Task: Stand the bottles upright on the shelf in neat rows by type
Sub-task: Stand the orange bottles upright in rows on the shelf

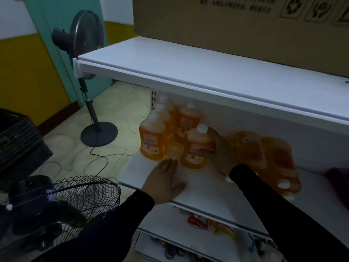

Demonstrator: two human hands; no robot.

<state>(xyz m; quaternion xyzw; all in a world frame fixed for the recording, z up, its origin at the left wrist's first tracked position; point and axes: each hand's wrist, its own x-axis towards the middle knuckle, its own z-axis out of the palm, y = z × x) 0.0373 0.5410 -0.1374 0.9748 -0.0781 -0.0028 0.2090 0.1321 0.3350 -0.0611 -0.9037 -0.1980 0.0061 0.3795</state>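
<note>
head view: dim light, white shop shelving seen from above
shelf (198,188): middle white board, bottles at its left and centre
upright bottles (166,127): five orange bottles with white caps stand at the left end; three run in a row along the edge, one behind to the right
front bottle (197,148): orange, white cap, label facing the camera, standing upright just right of the row
right hand (221,148): behind and right of front bottle, fingers wrapped against its side; blurred, looks clamped on it
left hand (163,181): flat on the shelf board, palm down, fingers spread apart, holding nothing, fingertips just short of the front bottle
lying bottles (272,161): several orange bottles on their sides right of the right arm, caps toward the shelf front
sleeves: both dark
cardboard box (236,25): on the top shelf
standing fan (86,35): on the floor left of the shelving
fan cage (85,197): wire, lower left
lower shelf (207,224): coloured packets, unclear
</note>
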